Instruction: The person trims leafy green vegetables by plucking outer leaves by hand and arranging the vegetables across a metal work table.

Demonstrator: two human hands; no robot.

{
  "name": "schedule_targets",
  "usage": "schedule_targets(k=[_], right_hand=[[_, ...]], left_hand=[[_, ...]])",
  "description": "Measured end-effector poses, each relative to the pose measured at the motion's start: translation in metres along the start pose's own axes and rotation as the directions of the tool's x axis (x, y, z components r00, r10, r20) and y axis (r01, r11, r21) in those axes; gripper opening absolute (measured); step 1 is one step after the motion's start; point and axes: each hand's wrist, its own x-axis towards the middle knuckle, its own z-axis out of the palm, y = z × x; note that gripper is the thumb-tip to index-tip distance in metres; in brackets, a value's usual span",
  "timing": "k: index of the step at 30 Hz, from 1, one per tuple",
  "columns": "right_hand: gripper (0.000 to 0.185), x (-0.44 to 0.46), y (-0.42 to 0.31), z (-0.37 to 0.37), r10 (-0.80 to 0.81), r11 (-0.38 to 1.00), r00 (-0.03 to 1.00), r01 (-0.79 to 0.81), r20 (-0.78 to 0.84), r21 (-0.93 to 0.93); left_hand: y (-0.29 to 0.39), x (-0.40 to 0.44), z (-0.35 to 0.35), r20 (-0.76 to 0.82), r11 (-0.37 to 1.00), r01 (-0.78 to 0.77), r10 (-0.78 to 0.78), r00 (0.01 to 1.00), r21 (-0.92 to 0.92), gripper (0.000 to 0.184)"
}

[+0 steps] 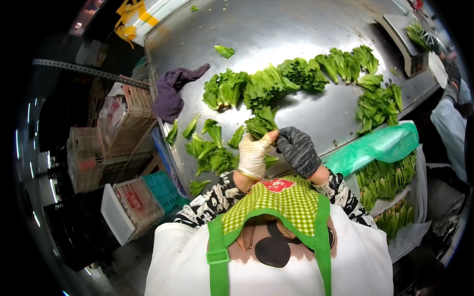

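Observation:
My left hand (pixel 253 157), in a pale glove, is closed on a small head of leafy greens (pixel 261 123) at the near side of the metal table (pixel 197 49). Beside it, my right hand (pixel 296 149), in a dark grey knit glove, has its fingers curled and meets the left thumb at the base of the greens. What the right fingers hold is hidden. Loose leaves (pixel 212 155) lie left of my left hand. Beyond both hands, a row of leafy heads (pixel 269 86) runs across the table.
A purple cloth (pixel 171 92) lies at the table's left edge, near stacked crates (pixel 131 116). Right of me, green plastic (pixel 375 148) borders a lined container of greens (pixel 387 182). A scale (pixel 402 42) stands at the far right, near another person's gloved hand (pixel 452 73).

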Motion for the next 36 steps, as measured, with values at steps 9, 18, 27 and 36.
schedule_targets(k=[9,18,27,36], right_hand=[[0.019,0.019,0.023,0.013,0.438,0.778,0.896,-0.42,0.076,0.467],[0.038,0.013,0.02,0.022,0.31,0.929,0.908,-0.228,0.28,-0.292],[0.038,0.021,0.002,0.031,0.281,0.896,0.894,-0.115,0.349,-0.428],[0.028,0.029,0.001,0.043,0.217,0.966,0.97,-0.23,0.114,0.121]], left_hand=[[0.027,0.026,-0.043,-0.117,0.904,-0.418,0.426,0.897,0.092,0.012],[0.04,0.17,-0.166,-0.542,0.98,-0.177,0.198,0.817,0.092,0.021],[0.044,0.16,-0.142,-0.47,0.991,-0.112,0.133,0.872,0.073,0.013],[0.044,0.1,-0.12,-0.118,0.72,-0.039,-0.06,0.991,-0.693,0.011]])
